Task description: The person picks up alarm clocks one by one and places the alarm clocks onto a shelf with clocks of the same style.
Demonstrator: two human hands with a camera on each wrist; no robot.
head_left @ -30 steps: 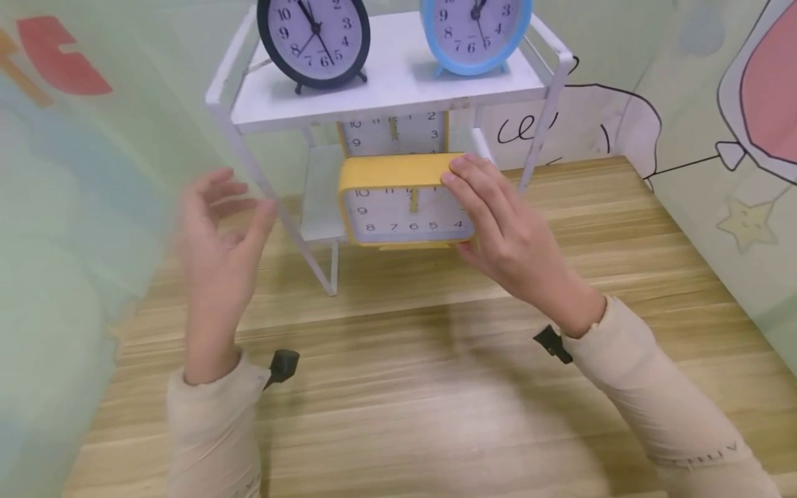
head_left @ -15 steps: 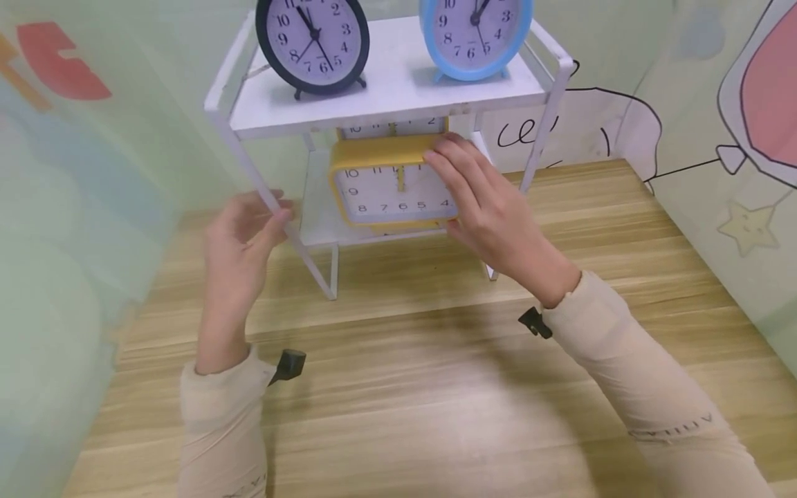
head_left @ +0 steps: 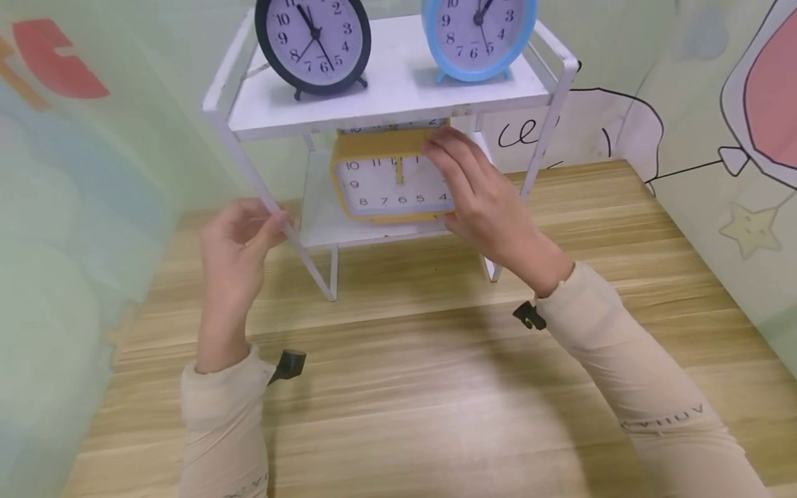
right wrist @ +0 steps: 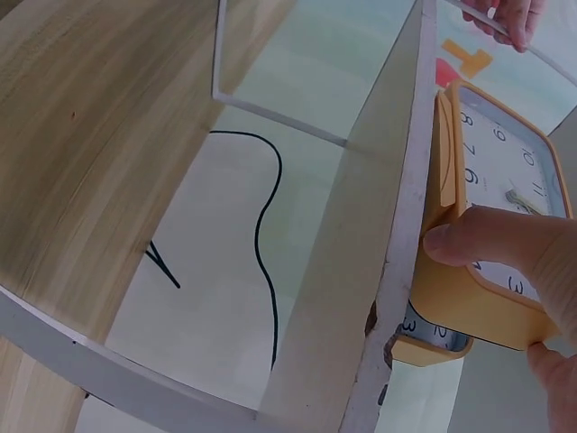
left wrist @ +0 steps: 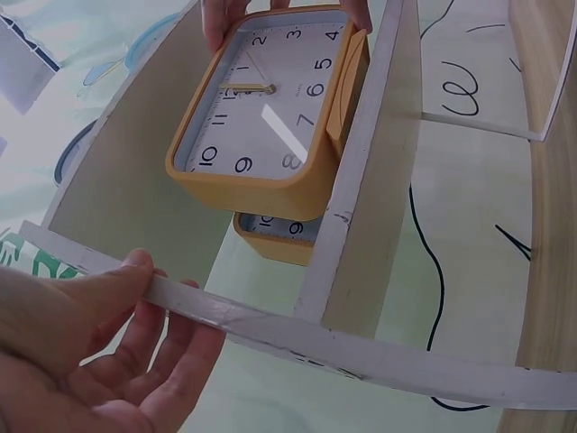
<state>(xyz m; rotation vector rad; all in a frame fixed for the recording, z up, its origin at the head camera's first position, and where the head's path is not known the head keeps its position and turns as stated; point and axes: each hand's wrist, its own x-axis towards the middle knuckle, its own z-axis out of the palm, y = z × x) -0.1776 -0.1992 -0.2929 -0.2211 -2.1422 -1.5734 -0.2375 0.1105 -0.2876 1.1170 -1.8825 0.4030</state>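
Note:
My right hand [head_left: 488, 204] grips a yellow rectangular alarm clock [head_left: 380, 190] by its right end, fingers over the top and thumb below. The clock is at the front of the white two-tier rack's lower shelf [head_left: 317, 225], close over its front edge. Behind it stands a second yellow clock [left wrist: 275, 248], mostly hidden. At the rack's front left, my left hand [head_left: 233, 245] pinches the slim white post [left wrist: 261, 329], thumb on one side and fingers behind, as the left wrist view shows.
On the rack's top shelf [head_left: 392, 93] stand a round black alarm clock [head_left: 320, 52] at left and a light blue one [head_left: 479, 41] at right. The rack stands on a wood-grain table [head_left: 398, 387], with cartoon-printed walls [head_left: 691, 117] around it.
My right hand has moved the yellow clock away from me, into the lower tier, covering more of the clock behind. My left hand has come in from the left and taken hold of the post.

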